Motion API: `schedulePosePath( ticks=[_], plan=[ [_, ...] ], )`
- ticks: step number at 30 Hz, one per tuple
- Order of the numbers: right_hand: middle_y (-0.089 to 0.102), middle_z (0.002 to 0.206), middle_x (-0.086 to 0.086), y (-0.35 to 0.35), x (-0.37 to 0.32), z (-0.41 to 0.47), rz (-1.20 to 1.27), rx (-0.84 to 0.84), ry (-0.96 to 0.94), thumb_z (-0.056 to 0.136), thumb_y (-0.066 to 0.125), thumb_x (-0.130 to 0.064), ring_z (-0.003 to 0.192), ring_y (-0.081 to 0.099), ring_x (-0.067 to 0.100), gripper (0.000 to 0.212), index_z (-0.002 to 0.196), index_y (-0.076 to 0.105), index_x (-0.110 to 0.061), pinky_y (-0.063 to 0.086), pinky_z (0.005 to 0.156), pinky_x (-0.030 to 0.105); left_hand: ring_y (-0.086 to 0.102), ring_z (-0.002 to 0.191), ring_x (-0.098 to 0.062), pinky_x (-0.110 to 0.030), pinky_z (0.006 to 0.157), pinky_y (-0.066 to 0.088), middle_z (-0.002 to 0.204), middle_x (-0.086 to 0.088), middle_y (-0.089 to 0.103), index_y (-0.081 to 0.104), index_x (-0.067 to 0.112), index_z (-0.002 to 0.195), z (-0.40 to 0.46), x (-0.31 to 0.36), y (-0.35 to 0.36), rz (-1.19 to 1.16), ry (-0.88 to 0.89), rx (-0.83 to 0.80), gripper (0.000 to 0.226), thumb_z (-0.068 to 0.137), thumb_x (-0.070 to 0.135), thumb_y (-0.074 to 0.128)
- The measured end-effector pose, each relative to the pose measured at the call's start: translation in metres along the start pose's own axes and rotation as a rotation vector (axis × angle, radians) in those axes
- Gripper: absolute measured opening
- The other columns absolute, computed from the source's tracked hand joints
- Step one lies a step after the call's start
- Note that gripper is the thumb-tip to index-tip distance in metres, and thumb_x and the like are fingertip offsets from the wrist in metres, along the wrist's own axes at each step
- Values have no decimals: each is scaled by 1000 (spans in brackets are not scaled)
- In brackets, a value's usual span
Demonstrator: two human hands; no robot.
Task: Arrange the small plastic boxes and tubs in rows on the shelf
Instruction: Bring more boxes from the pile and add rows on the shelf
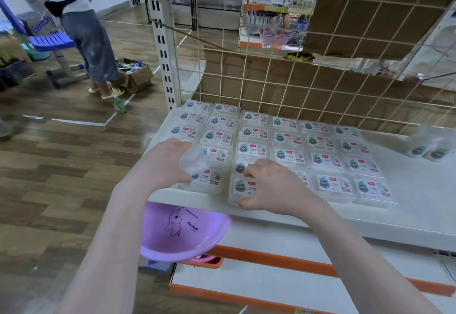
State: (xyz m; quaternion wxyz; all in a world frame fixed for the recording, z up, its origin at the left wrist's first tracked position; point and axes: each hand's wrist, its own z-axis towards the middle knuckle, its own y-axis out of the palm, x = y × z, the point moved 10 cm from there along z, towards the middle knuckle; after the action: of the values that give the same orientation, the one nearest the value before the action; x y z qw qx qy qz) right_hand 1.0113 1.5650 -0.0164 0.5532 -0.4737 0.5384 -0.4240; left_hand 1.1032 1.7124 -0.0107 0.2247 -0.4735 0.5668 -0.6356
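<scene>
Left hand point(170, 163) grips clear box point(195, 163); right hand point(271, 185) pinches front-edge box point(243, 190); shelf point(419, 185) right side bare.

White shelf point(404, 217) — rows of small clear labelled boxes point(330, 163).

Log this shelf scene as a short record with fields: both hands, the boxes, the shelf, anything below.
left hand: grips a clear box at the grid's front left
right hand: pinches the front box of the third column
boxes: labelled, in rows on the white shelf
loose tubs: far right, apart from the grid
below: purple basin
</scene>
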Motion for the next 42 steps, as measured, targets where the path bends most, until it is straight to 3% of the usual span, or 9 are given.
schedulePosePath(
  ticks=[3, 6, 10, 16, 24, 34, 39, 42],
  plan=[
    [51, 110, -2, 4, 2, 1, 4, 22, 23, 72, 65, -49, 106, 45, 16, 58, 119, 53, -17, 39, 86, 29, 41, 121, -18, -31, 90, 43, 134, 0, 41, 35, 19, 144, -1, -6, -1, -12, -5, -15, 82, 73, 26, 76],
    [50, 115, -2, 6, 5, 3, -5, 50, 31, 73, 65, -50, 111, 42, 15, 62, 124, 51, -17, 34, 91, 25, 41, 122, -18, -31, 89, 43, 134, 1, 42, 35, 20, 144, -1, -11, -3, -5, -3, -9, 81, 74, 27, 75],
    [52, 116, -1, 5, 6, 5, -4, 87, 15, 74, 65, -55, 111, 43, 15, 64, 124, 53, -17, 26, 91, 19, 39, 125, -17, -29, 94, 39, 137, 1, 41, 34, 20, 145, 0, -13, -4, -10, 14, -6, 80, 75, 26, 73],
    [53, 118, 0, 6, 11, 3, 101, 121, 18, 72, 70, -54, 113, 44, 16, 68, 127, 54, -17, 26, 92, 18, 42, 122, -18, -33, 95, 40, 134, 0, 43, 38, 19, 142, 4, -7, -5, 14, 48, -15, 78, 74, 25, 74],
    [64, 98, 17, 6, 3, -14, 144, 271, -61, 63, 80, -35, 90, 60, 33, 59, 108, 67, 2, 48, 81, 36, 46, 114, -20, -37, 93, 42, 125, -3, 49, 49, 11, 127, 4, 1, -5, 14, 78, -15, 60, 73, 22, 74],
    [65, 110, 19, 14, -8, -28, -71, 322, -63, 73, 78, -26, 101, 64, 32, 50, 110, 65, 5, 52, 87, 43, 44, 113, -17, -29, 89, 39, 123, -1, 47, 47, 15, 131, 2, 6, 2, 7, 138, -24, 66, 72, 23, 75],
    [58, 124, 18, 14, 12, -39, -31, 330, 19, 84, 67, -26, 114, 57, 33, 47, 122, 58, 1, 43, 98, 44, 38, 126, -17, -26, 96, 34, 137, -1, 42, 37, 19, 142, 2, 12, 8, 29, 166, -58, 76, 74, 22, 73],
    [53, 133, 12, 8, 38, -48, -15, 341, 99, 91, 57, -30, 123, 49, 30, 46, 130, 53, -5, 36, 103, 38, 35, 130, -16, -26, 97, 33, 141, 1, 38, 34, 21, 143, 2, 18, 10, 39, 164, -66, 78, 75, 22, 72]
  ],
)
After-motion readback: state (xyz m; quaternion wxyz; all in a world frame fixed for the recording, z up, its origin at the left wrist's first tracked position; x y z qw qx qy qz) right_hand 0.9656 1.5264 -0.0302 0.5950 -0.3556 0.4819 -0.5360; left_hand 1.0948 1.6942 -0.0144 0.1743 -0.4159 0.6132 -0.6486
